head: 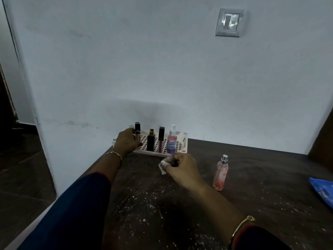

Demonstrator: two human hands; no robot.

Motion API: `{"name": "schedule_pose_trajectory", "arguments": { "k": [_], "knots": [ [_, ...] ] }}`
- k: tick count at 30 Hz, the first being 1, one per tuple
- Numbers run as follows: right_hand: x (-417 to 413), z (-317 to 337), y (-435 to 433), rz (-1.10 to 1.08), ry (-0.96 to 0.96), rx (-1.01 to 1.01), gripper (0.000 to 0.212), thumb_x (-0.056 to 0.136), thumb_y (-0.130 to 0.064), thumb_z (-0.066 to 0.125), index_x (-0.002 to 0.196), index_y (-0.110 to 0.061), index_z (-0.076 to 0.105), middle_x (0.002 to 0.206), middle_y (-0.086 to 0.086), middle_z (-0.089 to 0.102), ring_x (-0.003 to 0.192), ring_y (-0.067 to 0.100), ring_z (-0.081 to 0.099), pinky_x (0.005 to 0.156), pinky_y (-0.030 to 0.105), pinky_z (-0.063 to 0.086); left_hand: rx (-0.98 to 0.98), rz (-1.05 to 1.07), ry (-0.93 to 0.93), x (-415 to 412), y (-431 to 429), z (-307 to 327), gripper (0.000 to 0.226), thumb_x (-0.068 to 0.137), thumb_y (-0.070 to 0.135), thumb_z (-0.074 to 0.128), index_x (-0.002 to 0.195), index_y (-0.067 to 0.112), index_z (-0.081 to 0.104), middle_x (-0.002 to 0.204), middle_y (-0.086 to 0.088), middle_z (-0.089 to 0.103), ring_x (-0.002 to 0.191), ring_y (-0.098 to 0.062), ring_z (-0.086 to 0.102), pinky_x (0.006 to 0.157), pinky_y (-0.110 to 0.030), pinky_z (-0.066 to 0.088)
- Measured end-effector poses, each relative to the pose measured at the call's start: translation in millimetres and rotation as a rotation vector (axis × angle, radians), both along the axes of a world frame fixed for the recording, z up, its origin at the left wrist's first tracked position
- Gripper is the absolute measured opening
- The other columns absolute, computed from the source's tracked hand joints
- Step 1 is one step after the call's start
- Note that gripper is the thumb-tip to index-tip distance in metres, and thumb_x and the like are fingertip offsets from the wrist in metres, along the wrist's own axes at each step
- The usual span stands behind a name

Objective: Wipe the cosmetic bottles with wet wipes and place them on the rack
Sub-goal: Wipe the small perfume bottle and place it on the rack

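Cosmetic bottles in two places, nearest first. Lower centre of the frame: dark tabletop [252, 204] scattered with white specks, likely to dirty a damp wipe or a freshly cleaned base on contact.

Centre: right hand [182, 168] clenched round a crumpled wet wipe [163, 167], just in front of the rack. Something dark inside the fist; cannot tell what.

Just right of that hand, upright on the tabletop and apart from it: pink perfume bottle [220, 173], not yet racked. Tall and narrow, so at risk of toppling from a careless sweep of the right forearm.

Right edge: blue packet [322, 190], cut off by the frame. Probably the wipes, but not certain.

Farther back, against the wall: white perforated rack [182, 141]. Left hand [126, 143] gripping a black-capped tube [137, 132] at the rack's left end. Lower part of the tube and the rack's left corner hidden behind the fingers, so cannot tell whether seated or held clear of the floor.

Beside it in a close row, all upright: black bottle with a gold cap [151, 142], gloss tube [161, 141], pink spray bottle [171, 141]. Real danger of a domino fall here: slim containers on a holed floor, easily nudged by knuckles on the way out or by a tilted release.

Labels blurred and unreadable in the dim light.
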State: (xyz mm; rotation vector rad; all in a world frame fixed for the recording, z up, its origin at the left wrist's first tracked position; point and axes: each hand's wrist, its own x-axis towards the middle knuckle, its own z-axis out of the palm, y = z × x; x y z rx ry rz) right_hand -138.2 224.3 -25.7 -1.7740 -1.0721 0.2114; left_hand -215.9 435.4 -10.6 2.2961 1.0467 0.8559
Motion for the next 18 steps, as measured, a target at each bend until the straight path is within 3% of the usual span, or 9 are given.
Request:
{"name": "schedule_pose_trajectory", "arguments": {
  "k": [9,14,18],
  "knots": [
    [2.3,2.1,-4.3,-0.044,0.067,0.001,0.007,0.078,-0.023,0.075,0.082,-0.019,0.072,0.081,-0.005,0.070,0.078,0.008,0.065,0.075,0.029,0.057,-0.039,-0.006,-0.021,-21.2,-9.0,16.4,0.062,0.067,0.010,0.081,0.122,0.004,0.052,0.110,-0.016,0.067,0.101,-0.028,0.063,0.086,-0.029,0.044],
    [-8.6,13.5,-28.3,-0.037,0.062,0.007,0.006,0.078,-0.022,0.075,0.083,-0.019,0.071,0.084,-0.007,0.069,0.081,0.005,0.063,0.065,0.012,0.047,0.023,0.043,-0.051,-39.7,-32.8,33.8,0.068,0.068,0.013,0.081,0.126,0.004,0.048,0.110,-0.018,0.066,0.103,-0.031,0.060,0.088,-0.033,0.044],
    [-12.8,21.8,-58.2,-0.052,0.050,0.020,0.007,0.079,-0.021,0.074,0.084,-0.018,0.073,0.082,-0.010,0.070,0.080,0.002,0.064,0.063,0.009,0.045,0.118,0.084,-0.137,-43.8,-66.1,46.7,0.072,0.071,0.017,0.079,0.130,0.002,0.043,0.111,-0.021,0.061,0.114,-0.033,0.051,0.091,-0.035,0.040]
  ]
}}
